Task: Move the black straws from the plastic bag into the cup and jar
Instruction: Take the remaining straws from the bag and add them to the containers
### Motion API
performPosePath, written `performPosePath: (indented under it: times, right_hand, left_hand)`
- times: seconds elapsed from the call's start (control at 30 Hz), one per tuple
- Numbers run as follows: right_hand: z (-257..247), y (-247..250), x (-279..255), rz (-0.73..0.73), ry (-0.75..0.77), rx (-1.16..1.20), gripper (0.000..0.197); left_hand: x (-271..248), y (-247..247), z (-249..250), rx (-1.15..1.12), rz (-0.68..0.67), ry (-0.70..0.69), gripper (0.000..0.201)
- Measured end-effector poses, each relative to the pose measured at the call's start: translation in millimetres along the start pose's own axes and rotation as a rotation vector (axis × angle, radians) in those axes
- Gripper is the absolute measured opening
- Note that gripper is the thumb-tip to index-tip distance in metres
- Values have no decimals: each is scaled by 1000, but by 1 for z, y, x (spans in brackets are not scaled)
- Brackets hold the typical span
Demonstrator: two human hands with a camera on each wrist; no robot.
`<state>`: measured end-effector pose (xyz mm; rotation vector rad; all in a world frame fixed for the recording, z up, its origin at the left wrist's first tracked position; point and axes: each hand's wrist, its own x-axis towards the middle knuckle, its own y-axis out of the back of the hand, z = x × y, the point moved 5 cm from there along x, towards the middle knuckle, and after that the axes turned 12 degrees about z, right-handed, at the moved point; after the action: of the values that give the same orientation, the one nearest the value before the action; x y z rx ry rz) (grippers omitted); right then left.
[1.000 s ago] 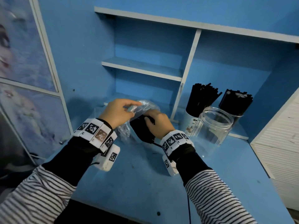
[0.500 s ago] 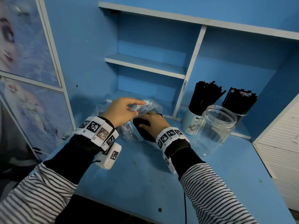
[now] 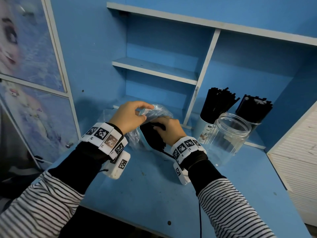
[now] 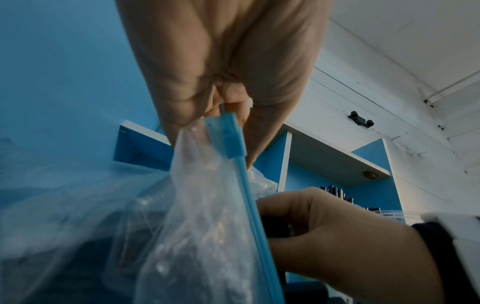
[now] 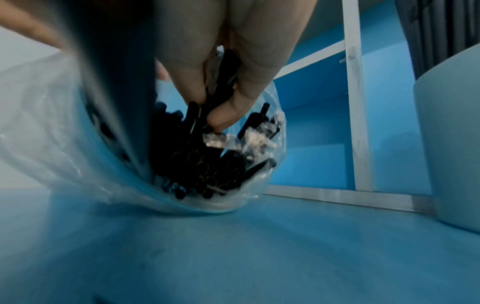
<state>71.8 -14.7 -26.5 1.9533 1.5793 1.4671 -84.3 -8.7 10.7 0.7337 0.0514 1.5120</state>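
A clear plastic bag with a blue zip strip lies on the blue desk, holding black straws. My left hand pinches the bag's top edge by the zip and holds its mouth up. My right hand is inside the mouth, fingers curled round a bunch of black straws. To the right an empty clear jar lies tilted. Behind it stand a pale cup full of black straws and a second container of straws.
Blue shelving with a white divider rises behind the bag. A white slatted panel bounds the desk on the right; a pictured cabinet door stands at the left. Bare desk surface lies in front of my wrists.
My right hand has pushed a little deeper into the bag and closed on straws. The left hand keeps its pinch on the bag's edge. The head view has shifted slightly.
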Motion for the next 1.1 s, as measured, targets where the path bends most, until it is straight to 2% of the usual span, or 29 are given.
performPosePath:
  times: [0.23, 0.37, 0.47, 0.6, 0.7, 0.83, 0.93, 1.0, 1.1]
  right_hand:
    - [-3, 39, -19, -11, -103, 79, 28]
    - [0, 71, -32, -64, -127, 49, 27]
    - [-1, 95, -40, -88, -139, 13, 26]
    - [-6, 123, -48, -100, -115, -34, 26]
    - [-7, 135, -54, -93, -111, -32, 27]
    - [-4, 140, -61, -79, -138, -32, 28]
    - [-4, 140, -66, -68, -132, 2, 34]
    - [-3, 142, -69, -41, -152, 42, 51]
    - [4, 148, -78, 83, -284, 105, 70]
  left_hand:
    - [-6, -7, 1, 71, 18, -53, 43]
    - [-12, -14, 18, 169, 42, -239, 52]
    - [-23, -33, 41, 165, -46, -373, 62]
    - [-30, -73, 53, 251, -212, -448, 74]
    - [-29, -95, 61, 301, -281, -436, 60]
    - [-28, -107, 71, 356, -264, -410, 19]
    - [-32, -111, 68, 327, -304, -418, 11]
    - [-32, -110, 64, 307, -303, -403, 8]
    - [-30, -102, 54, 219, -251, -338, 13]
